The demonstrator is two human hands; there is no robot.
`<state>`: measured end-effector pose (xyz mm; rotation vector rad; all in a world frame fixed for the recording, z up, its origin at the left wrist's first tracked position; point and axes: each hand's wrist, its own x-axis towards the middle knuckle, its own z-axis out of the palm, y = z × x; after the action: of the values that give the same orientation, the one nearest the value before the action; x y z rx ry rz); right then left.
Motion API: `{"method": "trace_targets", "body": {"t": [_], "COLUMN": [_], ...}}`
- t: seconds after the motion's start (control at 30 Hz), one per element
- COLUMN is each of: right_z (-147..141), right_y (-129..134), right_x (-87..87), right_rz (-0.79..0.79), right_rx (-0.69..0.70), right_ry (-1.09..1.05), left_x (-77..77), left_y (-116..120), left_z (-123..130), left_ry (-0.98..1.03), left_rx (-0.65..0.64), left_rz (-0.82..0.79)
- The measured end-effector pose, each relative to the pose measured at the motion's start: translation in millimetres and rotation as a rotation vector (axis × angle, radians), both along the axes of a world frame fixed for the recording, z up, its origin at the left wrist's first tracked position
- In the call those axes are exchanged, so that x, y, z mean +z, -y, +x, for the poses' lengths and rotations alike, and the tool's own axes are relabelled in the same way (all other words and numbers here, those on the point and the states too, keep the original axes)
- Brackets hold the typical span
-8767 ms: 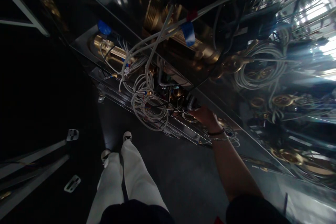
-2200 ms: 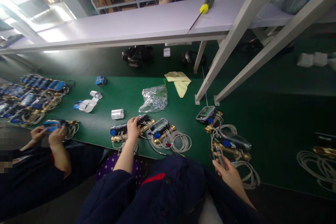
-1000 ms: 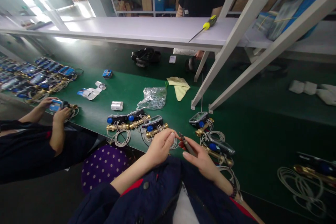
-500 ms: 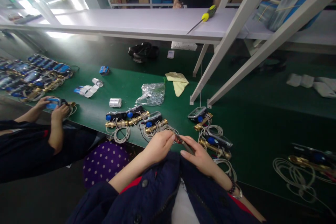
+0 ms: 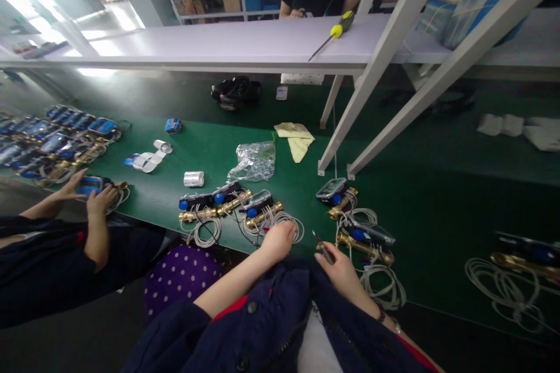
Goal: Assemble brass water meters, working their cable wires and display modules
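My right hand [image 5: 339, 265] is wrapped round a dark slim tool [image 5: 324, 251] whose pointed metal tip faces up and left. To its left, my left hand [image 5: 279, 240] is closed at the bench's front edge, beside a coil of grey cable; what its fingers hold is hidden. Just beyond it lies a brass meter with a blue cap [image 5: 259, 204]. Two similar meters [image 5: 196, 203] sit further left. Right of my right hand are another meter [image 5: 333, 191] and one with a clear cover [image 5: 370, 235], both with coiled cables.
Clear plastic bag [image 5: 254, 161], yellow cloth [image 5: 296, 139] and silver roll [image 5: 193, 179] lie beyond the meters. Slanted white posts [image 5: 385, 64] stand right of centre. A screwdriver [image 5: 336, 31] lies on the shelf. Another person's hands [image 5: 100, 198] hold a meter at left.
My hands have moved apart. The tool in my right hand now stands clear of my left hand, its tip uncovered. The view has shifted slightly.
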<state>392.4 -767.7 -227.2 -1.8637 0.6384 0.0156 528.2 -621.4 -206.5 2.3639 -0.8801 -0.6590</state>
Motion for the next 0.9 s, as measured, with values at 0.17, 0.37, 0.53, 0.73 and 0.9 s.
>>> {"method": "trace_targets", "body": {"t": [0.17, 0.37, 0.53, 0.73, 0.9], "right_z": [-11, -33, -62, -47, 7], "right_y": [24, 27, 20, 29, 68], "right_x": [-6.7, -10.8, -20.6, -25.3, -27.4], "right_rz": [0.006, -0.006, -0.117, -0.472, -0.698], "right_rx": [-0.119, -0.245, -0.349, -0.403, -0.287], "right_ry": [-0.027, -0.002, -0.001, 0.000, -0.016], "left_x": [-57.7, -85.6, -53.7, -41.1, -55.3], "left_y": [-23, -49, -6, 135, 209], "left_z": [41, 101, 141, 106, 57], "left_ry": [0.440, 0.580, 0.533, 0.439, 0.315], "left_rx": [-0.058, -0.174, 0.104, -0.240, -0.197], "left_rz": [0.163, 0.230, 0.327, 0.131, 0.136]}}
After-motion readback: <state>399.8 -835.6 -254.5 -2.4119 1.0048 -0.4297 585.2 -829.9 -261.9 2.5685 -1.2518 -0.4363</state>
